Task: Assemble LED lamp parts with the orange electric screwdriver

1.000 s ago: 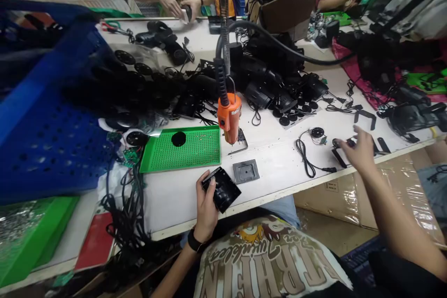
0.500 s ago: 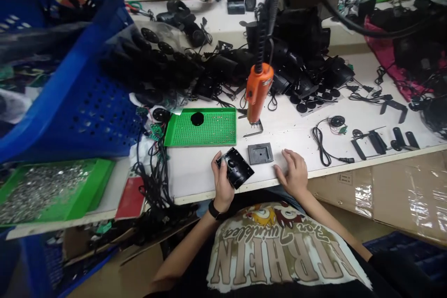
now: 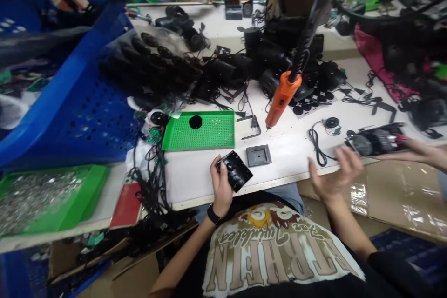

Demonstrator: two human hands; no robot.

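Head view: your left hand (image 3: 220, 181) curls around a black plastic case (image 3: 234, 171), holding it over the front edge of the white workbench (image 3: 289, 160). Your right hand (image 3: 333, 172) is spread open above that edge. A co-worker's hand (image 3: 422, 151) holds a black device (image 3: 375, 142) nearby. An orange screwdriver (image 3: 282, 98) hangs beside a green tray (image 3: 209, 132). Farther back, heaped black parts (image 3: 223, 72) and cords are too tangled to make out singly; a blue crate (image 3: 87, 111) is cut off at left.

Black graphic T-shirt (image 3: 282, 260), black wristband (image 3: 213, 214)
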